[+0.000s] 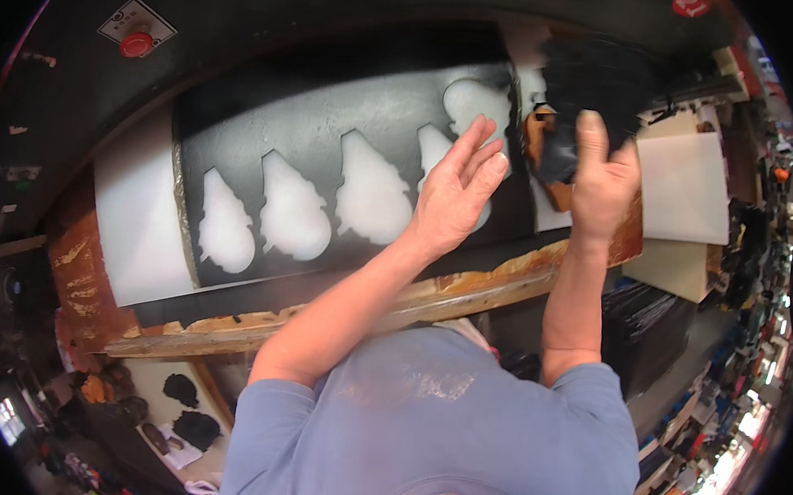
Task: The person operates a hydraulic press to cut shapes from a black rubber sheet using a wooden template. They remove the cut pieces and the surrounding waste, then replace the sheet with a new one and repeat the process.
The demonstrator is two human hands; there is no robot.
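Head view shows your black sheet [331, 126] lying flat on the white cutting board [139, 223], which rests on the worn wooden bench edge [467, 288]. Five pear-like shapes [294, 209] are already cut out of the sheet in a row from left to right, white showing through each. By my reading most of that row is done, while the sheet's upper band and left end are still uncut. Your left hand [454, 192] is open and flat, fingers together, over the right end of the sheet. Your right hand [605, 179] is closed around a bundle of black cut pieces [597, 83], held just past the sheet's right end. A red button [136, 44] sits on the machine behind, and pale boards [686, 188] are stacked to the right.
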